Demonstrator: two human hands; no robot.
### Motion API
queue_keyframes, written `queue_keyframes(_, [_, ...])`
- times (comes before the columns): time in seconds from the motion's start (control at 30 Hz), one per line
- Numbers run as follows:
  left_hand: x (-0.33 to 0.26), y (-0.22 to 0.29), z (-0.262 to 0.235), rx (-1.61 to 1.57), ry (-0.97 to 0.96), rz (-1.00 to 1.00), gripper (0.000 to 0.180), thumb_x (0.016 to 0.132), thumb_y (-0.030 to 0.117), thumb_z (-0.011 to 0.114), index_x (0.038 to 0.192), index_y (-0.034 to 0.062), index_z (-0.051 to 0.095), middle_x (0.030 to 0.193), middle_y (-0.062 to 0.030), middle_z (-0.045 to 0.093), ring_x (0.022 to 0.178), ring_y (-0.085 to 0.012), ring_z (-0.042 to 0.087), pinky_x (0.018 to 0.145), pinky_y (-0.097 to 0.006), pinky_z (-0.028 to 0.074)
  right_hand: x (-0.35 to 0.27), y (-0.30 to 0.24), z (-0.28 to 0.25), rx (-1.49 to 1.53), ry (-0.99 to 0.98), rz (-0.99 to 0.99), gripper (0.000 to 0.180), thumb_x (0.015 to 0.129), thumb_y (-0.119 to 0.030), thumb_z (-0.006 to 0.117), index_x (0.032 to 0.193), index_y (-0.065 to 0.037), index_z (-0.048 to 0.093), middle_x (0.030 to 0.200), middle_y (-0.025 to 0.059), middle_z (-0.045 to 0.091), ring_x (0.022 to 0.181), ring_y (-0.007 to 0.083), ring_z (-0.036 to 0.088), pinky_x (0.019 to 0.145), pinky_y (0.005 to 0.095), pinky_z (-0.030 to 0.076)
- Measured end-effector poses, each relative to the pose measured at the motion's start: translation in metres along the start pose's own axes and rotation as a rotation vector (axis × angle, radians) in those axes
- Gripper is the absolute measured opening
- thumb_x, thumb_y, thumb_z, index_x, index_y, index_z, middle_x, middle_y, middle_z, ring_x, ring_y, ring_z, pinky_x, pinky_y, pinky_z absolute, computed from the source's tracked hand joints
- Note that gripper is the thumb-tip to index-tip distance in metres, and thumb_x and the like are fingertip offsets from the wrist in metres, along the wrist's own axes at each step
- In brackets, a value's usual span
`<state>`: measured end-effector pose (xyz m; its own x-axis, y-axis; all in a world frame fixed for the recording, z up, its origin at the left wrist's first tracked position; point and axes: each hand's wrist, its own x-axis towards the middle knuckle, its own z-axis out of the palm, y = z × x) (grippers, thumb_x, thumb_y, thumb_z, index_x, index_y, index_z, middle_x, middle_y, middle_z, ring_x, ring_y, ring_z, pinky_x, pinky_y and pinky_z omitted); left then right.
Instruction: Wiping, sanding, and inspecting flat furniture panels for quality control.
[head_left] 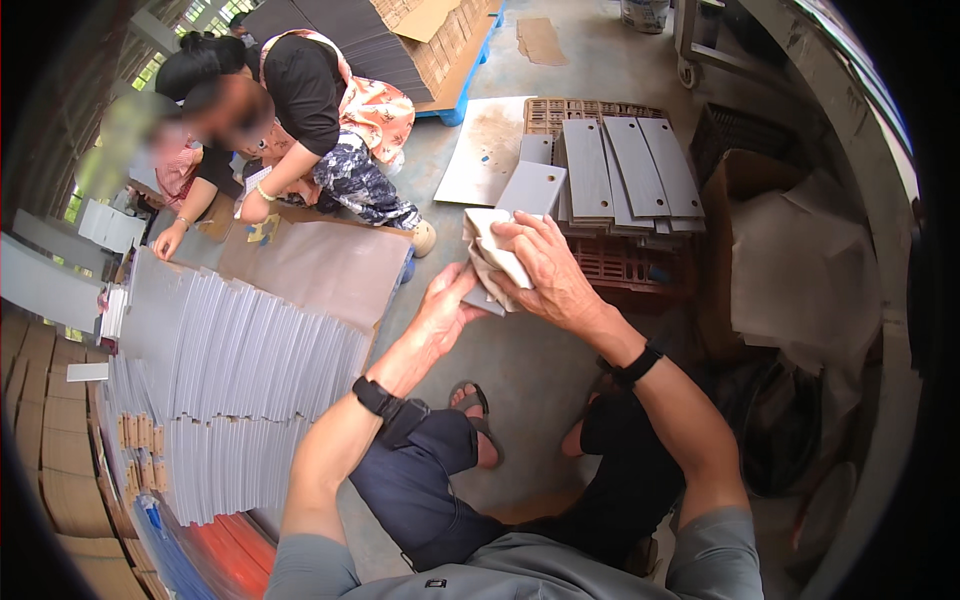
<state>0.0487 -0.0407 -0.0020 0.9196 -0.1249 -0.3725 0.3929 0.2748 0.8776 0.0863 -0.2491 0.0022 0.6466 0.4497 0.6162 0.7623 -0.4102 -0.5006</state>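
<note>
Out in front of me, my left hand grips the near end of a grey flat panel with a small hole at its far end. A crumpled off-white cloth is bunched in my right hand, its fingers closed over it and pressing it against the panel. The cloth and fingers hide the panel's middle. Just beyond my right hand, several similar grey panels with holes lie stacked on a reddish-brown plastic crate.
Long rows of grey panels stand packed at my left, beside a brown sheet. A co-worker bends over their far end. A cardboard box sits at right. Stacked boards rest on a blue pallet at the back.
</note>
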Motion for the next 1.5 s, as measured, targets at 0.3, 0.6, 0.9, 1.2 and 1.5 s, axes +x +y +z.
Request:
queue_keyframes(0.3, [-0.158,-0.033,-0.011,0.15,0.105,0.19,0.03,0.106,0.022,0.061,0.129,0.0042,0.053,0.112,-0.0031,0.063,0.105,-0.0087,0.06,0.091,-0.028,0.054,0.022,0.055,-0.033,0.138,0.44,0.696,0.044,0.102,-0.04,0.062,0.099,0.004,0.057,0.092,0.0267,0.065,0.088,0.0345,0.067,0.074,0.0441,0.052])
queue_keyframes(0.6, [-0.177,-0.037,-0.003,0.234,0.224,0.389,0.033,0.106,0.024,0.061,0.132,0.0053,0.052,0.114,-0.0033,0.062,0.103,-0.0086,0.057,0.085,-0.026,0.05,0.027,-0.06,-0.008,1.214,0.379,0.736,0.042,0.097,-0.028,0.074,0.129,-0.006,0.057,0.108,0.0039,0.069,0.089,0.0111,0.069,0.076,0.0281,0.057])
queue_keyframes(0.9, [-0.162,-0.023,0.01,-0.071,-0.339,0.222,0.079,0.103,0.061,0.048,0.156,0.003,0.034,0.14,-0.0187,0.055,0.115,-0.0309,0.064,0.098,-0.044,0.055,0.027,-0.081,-0.011,1.444,0.407,0.786,0.041,0.097,-0.025,0.072,0.129,-0.004,0.056,0.106,0.0068,0.071,0.087,0.0144,0.072,0.07,0.0308,0.062])
queue_keyframes(1.2, [-0.145,-0.028,0.023,-0.298,-0.431,0.134,0.09,0.101,0.075,0.03,0.147,-0.0007,0.045,0.129,-0.0227,0.062,0.105,-0.0296,0.067,0.09,-0.043,0.059,0.03,-0.076,-0.032,0.86,0.554,0.53,0.04,0.099,-0.026,0.068,0.124,0.003,0.059,0.103,0.0089,0.07,0.09,0.0156,0.067,0.08,0.0317,0.055])
queue_keyframes(1.5, [-0.14,-0.034,0.027,-0.288,-0.404,0.083,0.097,0.098,0.081,0.02,0.145,0.0005,0.045,0.126,-0.022,0.062,0.102,-0.0305,0.067,0.088,-0.045,0.059,0.031,-0.086,-0.075,0.059,0.449,0.049,0.052,0.076,-0.012,0.08,0.124,-0.007,0.062,0.119,0.0125,0.064,0.106,0.0361,0.065,0.09,0.0438,0.055])
